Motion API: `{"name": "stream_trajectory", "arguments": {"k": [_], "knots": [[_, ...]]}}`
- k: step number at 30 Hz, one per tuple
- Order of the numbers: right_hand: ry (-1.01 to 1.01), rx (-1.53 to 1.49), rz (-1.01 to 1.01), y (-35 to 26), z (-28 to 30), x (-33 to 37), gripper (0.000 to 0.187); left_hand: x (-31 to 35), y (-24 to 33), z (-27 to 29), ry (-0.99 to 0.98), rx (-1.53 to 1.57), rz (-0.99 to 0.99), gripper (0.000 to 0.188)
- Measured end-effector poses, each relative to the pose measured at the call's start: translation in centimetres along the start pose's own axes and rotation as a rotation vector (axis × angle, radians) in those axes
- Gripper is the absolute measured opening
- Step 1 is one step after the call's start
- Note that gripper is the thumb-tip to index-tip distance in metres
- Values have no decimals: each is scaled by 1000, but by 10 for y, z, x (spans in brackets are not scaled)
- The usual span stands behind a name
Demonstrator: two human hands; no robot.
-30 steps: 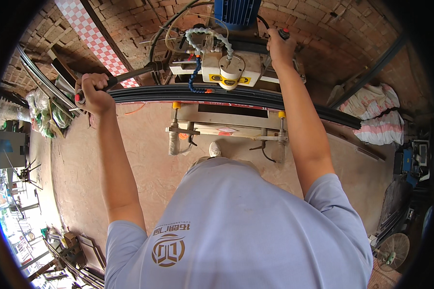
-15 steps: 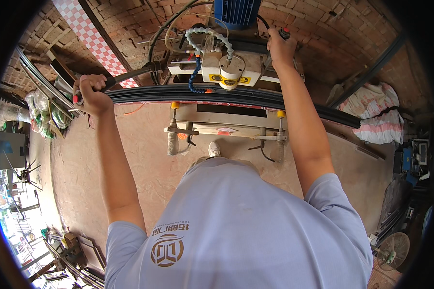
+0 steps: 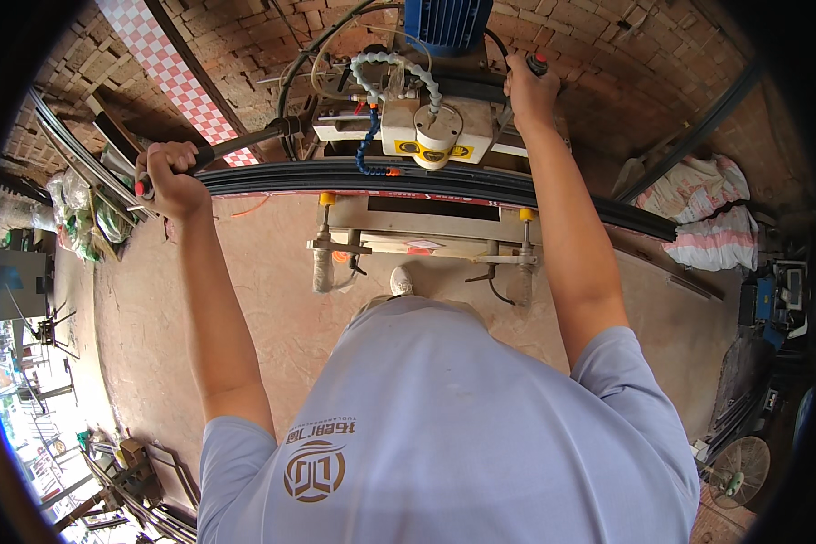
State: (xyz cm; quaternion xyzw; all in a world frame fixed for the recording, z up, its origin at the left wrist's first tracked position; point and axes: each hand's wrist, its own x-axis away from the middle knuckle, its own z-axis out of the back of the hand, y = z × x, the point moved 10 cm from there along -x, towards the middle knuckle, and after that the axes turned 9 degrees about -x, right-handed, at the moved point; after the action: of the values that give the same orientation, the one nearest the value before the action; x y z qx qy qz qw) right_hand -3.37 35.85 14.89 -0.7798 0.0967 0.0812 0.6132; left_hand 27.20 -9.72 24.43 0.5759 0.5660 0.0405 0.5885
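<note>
My left hand (image 3: 174, 181) is wrapped round the grip of a long dark lever (image 3: 249, 139) on the machine's left side. On the other side my right hand (image 3: 532, 93) is closed round an upright handle with a red-tipped end (image 3: 538, 63). Between my arms sits a white machine head (image 3: 435, 131) with yellow warning labels, under a blue ribbed motor (image 3: 446, 25). Long black profiles (image 3: 335, 177) lie across the machine in front of the head. A blue jointed hose (image 3: 366, 152) with an orange tip points down at them. The cutting tool itself is hidden.
Two yellow-tipped clamps (image 3: 327, 199) stand at the machine's near edge. White and pink sacks (image 3: 712, 213) lie at right, near a fan (image 3: 740, 471). Plastic-wrapped bundles (image 3: 82, 213) sit at left. A brick wall (image 3: 589, 45) rises behind the machine.
The machine head sits very slightly further right relative to the yellow-tipped clamps. Both hands keep their grips on the lever and the handle.
</note>
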Motion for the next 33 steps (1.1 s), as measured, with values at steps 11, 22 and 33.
{"name": "stream_trajectory", "arguments": {"k": [11,22,33], "knots": [[12,-4,25,-6,4,0,30,0,-3,0,17,38,37,28],[-5,-36,14,2,10,-4,29,1,1,-2,5,-5,15,28],[12,-34,5,4,18,-7,29,0,-6,1,16,13,49,28]]}}
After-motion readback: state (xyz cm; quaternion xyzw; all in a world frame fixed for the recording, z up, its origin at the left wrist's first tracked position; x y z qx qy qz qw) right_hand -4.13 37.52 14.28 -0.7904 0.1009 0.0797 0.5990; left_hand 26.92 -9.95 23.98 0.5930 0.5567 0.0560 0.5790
